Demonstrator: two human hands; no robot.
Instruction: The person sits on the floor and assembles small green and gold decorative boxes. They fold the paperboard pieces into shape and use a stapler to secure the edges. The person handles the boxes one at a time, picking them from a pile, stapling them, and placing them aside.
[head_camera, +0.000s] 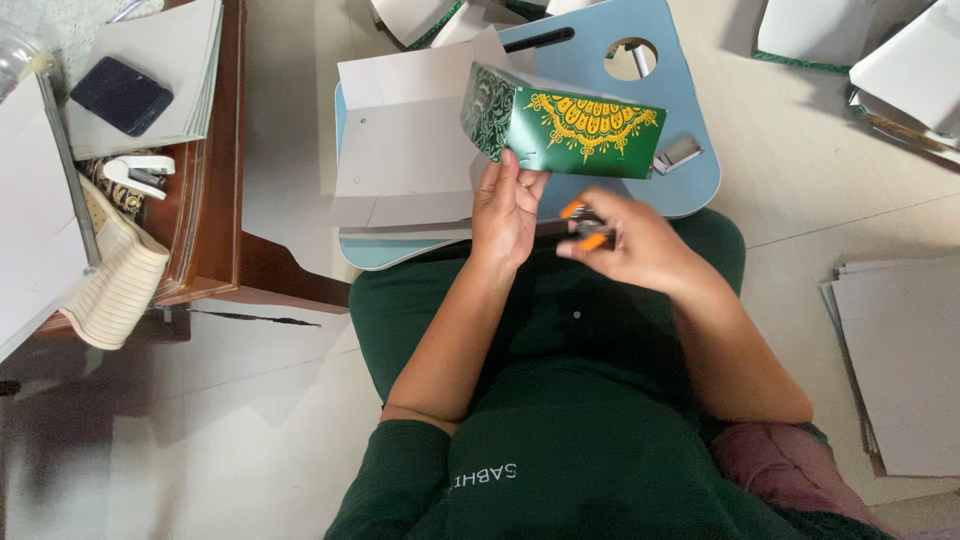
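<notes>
Hands first, two of them. Right hand (640, 245) at 3 o'clock, shut tight on one orange and black tool (585, 228), tip aimed left. Left hand (507, 210) pinching the low edge of one green and gold paper box (565, 130), tipped up at 12 o'clock for easy reach. Under that, one blue lap tray (690, 175) with flat white sheets (405, 150). Far off at 10 o'clock, one black phone (122, 95), one white stapler (140, 172).

- Soft, even daylight fills the scene; the pale tiled floor (280, 400) reads bright, almost washed out at the upper right.
- Shadows are faint and diffuse, deepest under the dark wooden side table (215, 200) at the left.
- The right hand (640, 245) and the orange-and-black tool (585, 225) in its grip are smeared by motion blur.
- The green patterned card box (570, 130) stays sharp, with a mild sheen.
</notes>
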